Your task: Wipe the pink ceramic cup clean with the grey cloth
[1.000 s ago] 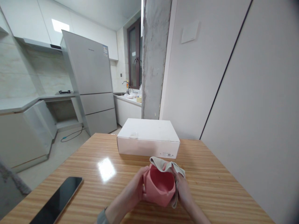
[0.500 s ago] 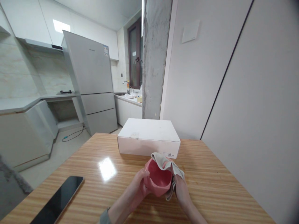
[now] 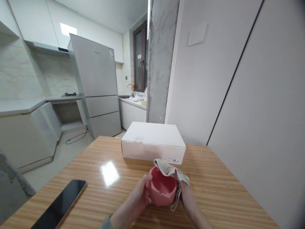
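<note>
A pink faceted bowl (image 3: pixel 162 197) is held above the near part of the table, its hollow inside tilted toward me. My left hand (image 3: pixel 140 192) grips its left side, thumb at the rim and fingers partly hidden behind and beneath. At the right, my right hand (image 3: pixel 185 192) is closed on a light grey cloth (image 3: pixel 170 170). The cloth drapes over the bowl's far right rim and hangs down along its right side. Most of the right fingers are hidden by the cloth and the bowl.
Behind the bowl, a white cardboard box (image 3: pixel 152 135) lies on the wood-grain table (image 3: pixel 228 197). A dark phone (image 3: pixel 60 203) rests at the table's left. Farther back stand a grey fridge (image 3: pixel 97 73) and a sink counter (image 3: pixel 132 101); a pale wall (image 3: pixel 262 105) borders the right.
The bowl has turned a little more upright, showing more of its outer front wall. Both hands keep their hold. The whole view has shifted slightly.
</note>
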Demonstrator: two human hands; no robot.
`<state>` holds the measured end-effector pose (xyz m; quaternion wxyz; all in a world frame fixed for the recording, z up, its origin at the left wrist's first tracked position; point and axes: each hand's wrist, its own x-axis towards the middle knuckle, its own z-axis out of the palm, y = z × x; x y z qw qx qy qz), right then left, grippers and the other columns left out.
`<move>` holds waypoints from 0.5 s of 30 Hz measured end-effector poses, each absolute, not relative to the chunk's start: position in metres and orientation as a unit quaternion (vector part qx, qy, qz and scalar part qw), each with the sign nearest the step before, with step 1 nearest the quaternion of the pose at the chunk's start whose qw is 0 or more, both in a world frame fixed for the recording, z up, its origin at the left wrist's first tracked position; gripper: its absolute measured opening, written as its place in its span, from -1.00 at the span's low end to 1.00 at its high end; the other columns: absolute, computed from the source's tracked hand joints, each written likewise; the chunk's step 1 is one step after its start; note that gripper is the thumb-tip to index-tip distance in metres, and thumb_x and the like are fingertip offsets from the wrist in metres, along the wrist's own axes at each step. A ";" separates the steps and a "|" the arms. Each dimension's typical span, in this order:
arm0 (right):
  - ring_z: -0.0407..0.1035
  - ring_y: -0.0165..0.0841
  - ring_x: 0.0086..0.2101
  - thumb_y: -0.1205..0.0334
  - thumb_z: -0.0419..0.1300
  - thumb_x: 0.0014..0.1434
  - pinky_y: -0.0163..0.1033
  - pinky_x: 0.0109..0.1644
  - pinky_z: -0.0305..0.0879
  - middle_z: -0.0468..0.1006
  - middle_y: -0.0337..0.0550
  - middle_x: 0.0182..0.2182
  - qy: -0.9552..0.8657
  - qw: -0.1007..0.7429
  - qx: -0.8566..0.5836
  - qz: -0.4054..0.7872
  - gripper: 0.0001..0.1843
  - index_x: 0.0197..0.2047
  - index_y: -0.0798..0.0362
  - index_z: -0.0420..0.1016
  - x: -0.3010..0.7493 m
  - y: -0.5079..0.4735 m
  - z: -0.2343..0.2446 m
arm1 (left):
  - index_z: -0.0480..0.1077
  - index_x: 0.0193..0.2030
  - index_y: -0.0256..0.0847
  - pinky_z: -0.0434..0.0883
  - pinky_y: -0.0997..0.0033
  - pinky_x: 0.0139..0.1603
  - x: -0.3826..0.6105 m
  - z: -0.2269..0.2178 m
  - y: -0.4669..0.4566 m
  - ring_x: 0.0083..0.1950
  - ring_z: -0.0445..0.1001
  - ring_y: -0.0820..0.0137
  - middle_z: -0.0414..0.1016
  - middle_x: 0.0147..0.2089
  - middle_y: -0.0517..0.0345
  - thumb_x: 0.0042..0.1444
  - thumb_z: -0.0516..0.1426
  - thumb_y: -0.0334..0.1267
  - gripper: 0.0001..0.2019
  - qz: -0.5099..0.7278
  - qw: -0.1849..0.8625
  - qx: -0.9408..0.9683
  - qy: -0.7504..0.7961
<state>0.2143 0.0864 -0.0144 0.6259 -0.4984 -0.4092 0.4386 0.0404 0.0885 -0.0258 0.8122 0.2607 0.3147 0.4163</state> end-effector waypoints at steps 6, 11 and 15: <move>0.46 -0.04 -0.19 -0.25 0.24 -0.11 -0.01 0.11 0.28 0.66 -0.08 -0.41 -0.415 0.640 -0.494 0.417 -0.56 -0.50 -0.02 0.62 0.218 0.088 -0.022 | 0.42 0.06 -0.30 0.50 0.38 -0.25 0.040 -0.016 0.085 -0.15 0.56 0.25 0.58 -0.07 -0.05 0.09 0.16 0.00 -0.51 0.393 0.814 0.299 0.306; 0.50 -0.07 -0.18 -0.23 0.22 0.00 -0.01 0.09 0.32 0.67 -0.09 -0.34 -0.423 0.626 -0.483 0.442 -0.56 -0.38 -0.01 0.65 0.217 0.084 -0.021 | 0.47 -0.02 -0.32 0.38 0.52 -0.62 0.038 -0.011 0.087 -0.47 0.49 0.38 0.59 -0.31 0.00 0.04 0.16 0.18 -0.41 0.363 0.757 0.350 0.416; 0.51 -0.07 -0.19 -0.26 0.22 0.01 0.00 0.07 0.34 0.67 -0.08 -0.36 -0.422 0.640 -0.471 0.437 -0.51 -0.33 0.01 0.66 0.212 0.083 -0.023 | 0.45 0.00 -0.33 0.46 0.41 -0.55 0.036 -0.008 0.086 -0.44 0.53 0.31 0.60 -0.26 -0.05 0.06 0.19 0.09 -0.47 0.391 0.756 0.322 0.416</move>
